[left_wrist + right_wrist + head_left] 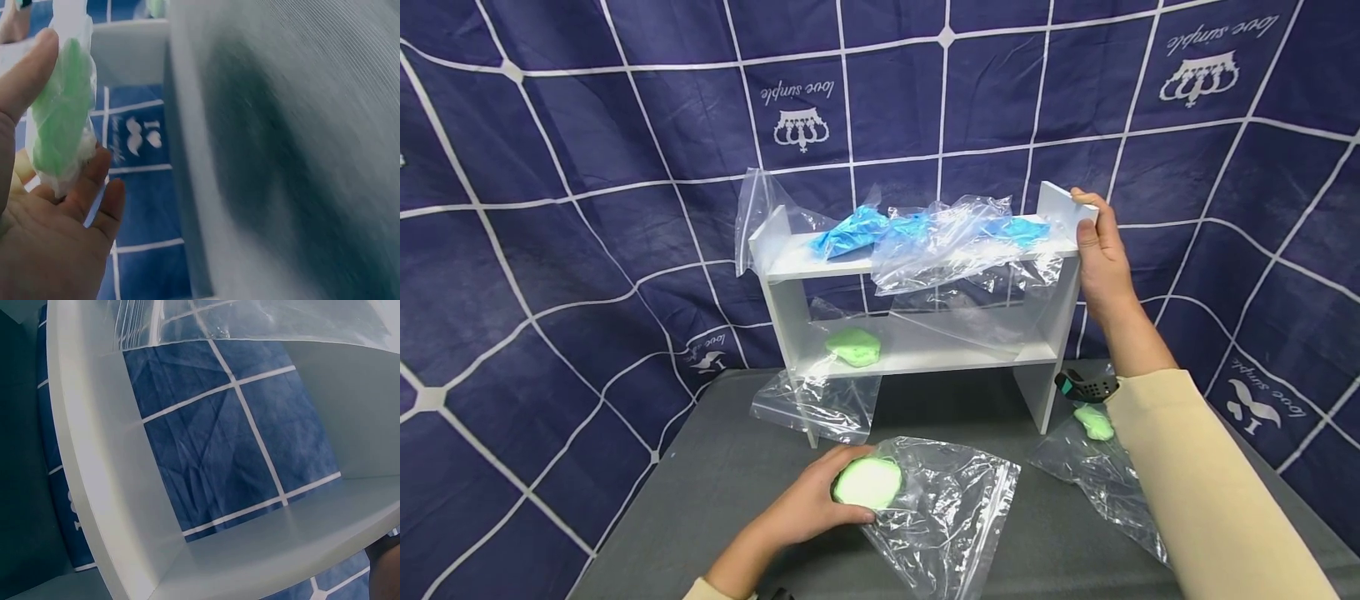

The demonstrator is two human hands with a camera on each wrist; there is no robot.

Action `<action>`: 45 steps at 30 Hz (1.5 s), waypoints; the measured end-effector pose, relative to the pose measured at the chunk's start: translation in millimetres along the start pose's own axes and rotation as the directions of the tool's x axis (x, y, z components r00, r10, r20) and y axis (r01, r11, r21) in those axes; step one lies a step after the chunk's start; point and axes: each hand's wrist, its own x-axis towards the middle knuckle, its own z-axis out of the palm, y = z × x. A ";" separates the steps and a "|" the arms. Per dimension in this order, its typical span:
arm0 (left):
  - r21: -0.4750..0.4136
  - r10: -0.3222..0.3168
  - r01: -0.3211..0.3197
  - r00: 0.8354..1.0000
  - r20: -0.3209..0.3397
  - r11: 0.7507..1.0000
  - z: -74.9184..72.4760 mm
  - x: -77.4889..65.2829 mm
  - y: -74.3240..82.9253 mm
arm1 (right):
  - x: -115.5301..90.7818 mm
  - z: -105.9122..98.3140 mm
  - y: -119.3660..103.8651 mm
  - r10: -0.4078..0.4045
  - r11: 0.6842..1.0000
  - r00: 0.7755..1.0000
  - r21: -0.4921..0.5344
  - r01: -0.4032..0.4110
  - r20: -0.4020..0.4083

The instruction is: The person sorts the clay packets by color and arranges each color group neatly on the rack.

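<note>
My left hand point(811, 500) holds a clear zip bag point(958, 508) by the end with a flat, round, light green lump point(868, 483), low in front of a small white shelf point(1037, 396). Thumb and fingers lie on either side of the lump, which shows edge-on as a green wad point(62, 119) in the left wrist view. With fingers over the top of the shelf's right side panel, my right hand point(1105, 258) grips it. The right wrist view looks into the shelf between its boards and side panel point(369, 406); that hand's fingers are out of sight there.
Bagged blue pieces point(853, 232) lie along the top board. On the lower board sits another bagged green lump point(853, 346), its bag hanging over the front. A bag with green stuff point(1093, 422) lies on the grey table right of the shelf. Blue checked cloth point(625, 125) hangs behind.
</note>
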 end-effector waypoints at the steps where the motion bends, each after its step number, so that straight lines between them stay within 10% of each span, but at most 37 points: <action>1: -0.012 -0.007 0.007 1.000 -0.002 1.000 1.0 1.7 3.6 | 1.0 -0.9 2.3 -0.001 1.000 1.000 -0.003 0.001 -0.001; 17: -0.102 -0.123 0.112 0.985 -0.117 0.989 20.8 29.1 52.6 | 2.0 -2.5 6.2 -0.001 1.000 1.000 0.009 0.001 0.008; 28: -0.106 -0.025 0.016 0.996 -0.089 0.994 28.0 44.9 89.1 | -4.8 1.7 -6.7 0.010 1.000 1.000 -0.012 -0.010 0.015; 45: 0.136 0.028 -0.012 0.993 -0.117 0.991 -44.3 97.2 95.6 | 1.9 -1.9 6.3 -0.035 0.998 0.999 0.049 0.035 -0.010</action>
